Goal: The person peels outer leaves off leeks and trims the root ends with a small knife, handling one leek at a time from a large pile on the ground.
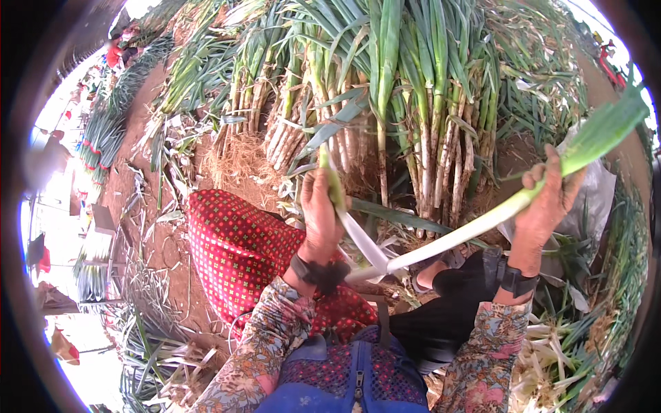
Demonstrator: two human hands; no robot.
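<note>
My right hand [546,199] is closed around a long green onion [458,237], where its white stalk turns green. The stalk slants down to the left across my lap, and its green leaves rise past the hand to the upper right. In my left hand [321,210] is a peeled-back outer leaf [361,239], green at the grip and pale lower down. This leaf meets the white stalk low in the middle, so the two form a V. Whether they are still joined there is hard to tell.
Unpeeled green onions [430,131] stand in a thick row ahead, roots down. A red patterned cloth [237,258] covers my left knee. A whitish plastic sheet [593,199] lies at right. Peeled onions [544,365] lie lower right; loose leaves litter the brown ground [169,275].
</note>
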